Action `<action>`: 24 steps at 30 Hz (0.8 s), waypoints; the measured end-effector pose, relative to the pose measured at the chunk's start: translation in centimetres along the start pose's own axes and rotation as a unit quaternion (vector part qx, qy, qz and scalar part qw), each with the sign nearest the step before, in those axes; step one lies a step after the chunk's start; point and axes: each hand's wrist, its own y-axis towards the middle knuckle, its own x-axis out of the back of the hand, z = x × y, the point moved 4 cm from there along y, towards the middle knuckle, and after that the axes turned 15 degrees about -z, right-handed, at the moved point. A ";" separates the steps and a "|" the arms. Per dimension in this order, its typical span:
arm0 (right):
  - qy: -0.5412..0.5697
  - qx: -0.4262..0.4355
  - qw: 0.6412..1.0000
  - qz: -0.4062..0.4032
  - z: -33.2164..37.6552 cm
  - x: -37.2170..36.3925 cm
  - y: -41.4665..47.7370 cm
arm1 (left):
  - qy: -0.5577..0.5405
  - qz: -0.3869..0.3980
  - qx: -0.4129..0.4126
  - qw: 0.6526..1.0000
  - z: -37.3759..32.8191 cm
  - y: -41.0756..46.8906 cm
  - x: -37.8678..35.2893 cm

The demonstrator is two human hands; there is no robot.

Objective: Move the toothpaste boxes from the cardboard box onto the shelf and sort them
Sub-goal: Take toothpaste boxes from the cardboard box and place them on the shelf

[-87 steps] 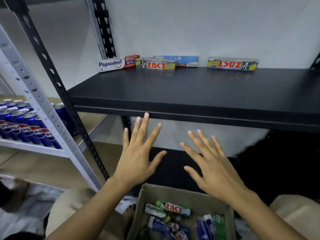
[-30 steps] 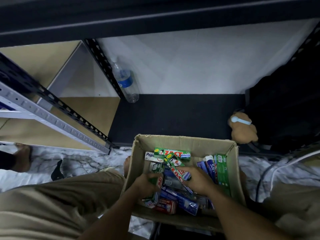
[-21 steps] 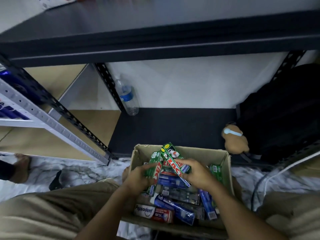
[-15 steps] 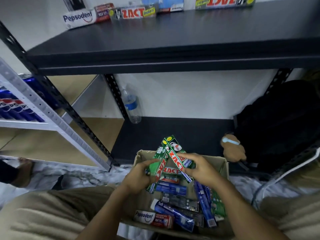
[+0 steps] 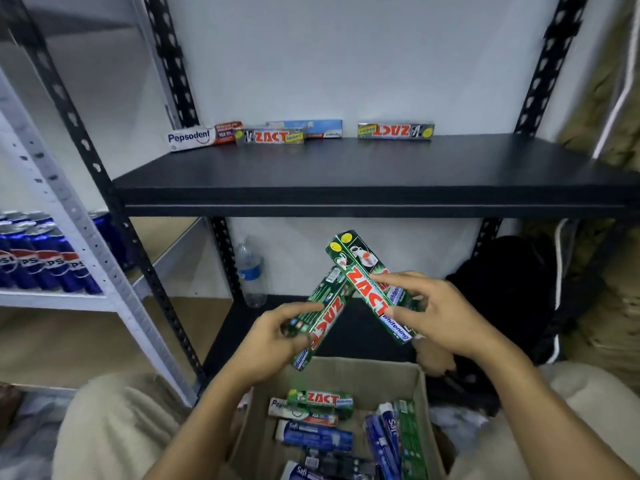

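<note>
My left hand grips one green Zact box, tilted up to the right. My right hand pinches a second green Zact box, tilted up to the left. Both boxes hang above the open cardboard box, which holds several more toothpaste boxes, among them a green Zact and blue ones. On the black shelf stand a Pepsodent box, a grey Zact box, a blue box and another grey Zact box.
A water bottle stands on the lower shelf at the back left. A black bag fills the lower right. Pepsi cans line a white rack on the left. My knees flank the cardboard box.
Both hands lifted the two green Zact boxes out of the cardboard box and raised them. My view tilted up, bringing the shelf and its boxes back into sight.
</note>
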 end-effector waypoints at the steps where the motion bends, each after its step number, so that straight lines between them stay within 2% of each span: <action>1: -0.010 0.015 1.000 -0.004 1.2 1.0 0.4 | -0.003 -0.003 -0.009 1.000 -1.0 0.2 0.3; 6: -0.065 0.067 0.995 -0.017 5.9 4.9 2.8 | 0.023 -0.002 -0.071 0.997 -6.0 1.2 2.0; 9: -0.062 0.079 0.995 -0.020 7.7 6.6 4.4 | 0.038 -0.003 -0.096 0.995 -8.5 2.1 3.2; 12: -0.056 0.081 0.995 -0.027 8.9 8.1 6.3 | 0.063 -0.020 -0.131 0.989 -10.9 3.3 4.3; 17: -0.115 0.086 0.987 -0.072 8.8 10.7 11.0 | 0.104 -0.042 -0.197 0.974 -15.6 6.2 5.7; 21: -0.176 0.080 0.975 -0.110 8.5 12.9 14.5 | 0.169 0.006 -0.237 0.957 -18.8 8.9 6.0; 24: -0.233 0.072 0.962 -0.123 7.7 14.7 16.8 | 0.169 0.028 -0.253 0.952 -20.7 11.2 5.8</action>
